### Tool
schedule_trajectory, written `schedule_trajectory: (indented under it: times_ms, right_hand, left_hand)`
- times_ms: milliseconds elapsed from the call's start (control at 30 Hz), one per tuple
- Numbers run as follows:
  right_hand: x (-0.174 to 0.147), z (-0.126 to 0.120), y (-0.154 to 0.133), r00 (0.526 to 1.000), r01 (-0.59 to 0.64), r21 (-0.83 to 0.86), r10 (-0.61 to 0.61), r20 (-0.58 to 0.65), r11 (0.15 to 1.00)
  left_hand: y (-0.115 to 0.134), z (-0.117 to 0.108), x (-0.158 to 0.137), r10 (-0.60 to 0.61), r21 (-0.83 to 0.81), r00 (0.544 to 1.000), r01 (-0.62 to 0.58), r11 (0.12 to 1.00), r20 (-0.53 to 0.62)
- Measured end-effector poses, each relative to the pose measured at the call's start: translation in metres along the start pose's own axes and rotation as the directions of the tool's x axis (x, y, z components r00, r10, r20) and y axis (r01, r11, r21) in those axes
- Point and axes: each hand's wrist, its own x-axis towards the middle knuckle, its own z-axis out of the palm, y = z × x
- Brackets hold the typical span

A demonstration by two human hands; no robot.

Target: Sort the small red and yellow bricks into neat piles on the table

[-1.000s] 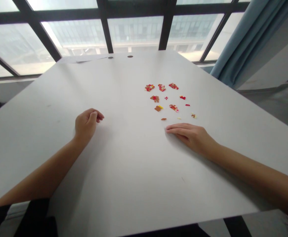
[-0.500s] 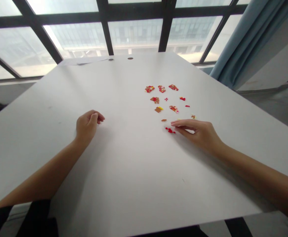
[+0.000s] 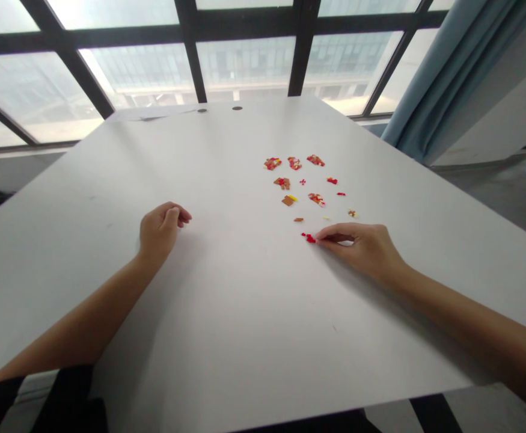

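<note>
My right hand [image 3: 357, 243] is at the small red building-block pieces [image 3: 310, 239], its thumb and forefinger pinched at the right end of the little cluster. The fingertips cover the small red piece there. My left hand [image 3: 160, 227] rests on its side on the white table [image 3: 226, 313], loosely curled, with nothing visible in it. Just beyond the red pieces lies a small brown piece [image 3: 299, 220]. A thin pale yellow piece [image 3: 326, 218] and a little brown-and-cream group [image 3: 352, 213] are near my right knuckles.
Farther back lie several piles of small pieces: mixed red-and-brown ones [image 3: 272, 163], brown ones [image 3: 282, 183], a brown-and-yellow group [image 3: 288, 201] and a mixed pile [image 3: 316, 199]. A paper sheet [image 3: 149, 113] lies by the window. A blue curtain [image 3: 434, 90] hangs right.
My right hand has lowered slightly and its fingers have closed onto the right end of the red cluster. The pale yellow piece is now uncovered. My left hand stays still.
</note>
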Motion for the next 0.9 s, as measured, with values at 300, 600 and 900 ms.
schedule_trajectory:
  times_ms: [300,600,900]
  right_hand:
    - [0.002,-0.001,-0.001,1.0,0.022,-0.017,-0.022,-0.02,1.0]
    - [0.003,-0.001,0.0,0.989,0.139,-0.108,-0.142,-0.026,0.984]
    - [0.011,0.008,0.004,0.928,0.371,-0.167,-0.357,0.11,0.913]
  left_hand:
    - [0.0,0.001,0.0,-0.015,-0.018,1.0,0.015,1.0,0.002]
    - [0.001,0.001,-0.001,-0.018,-0.023,1.0,0.018,1.0,0.0]
    - [0.003,0.0,-0.001,-0.009,-0.016,1.0,0.009,1.0,0.005]
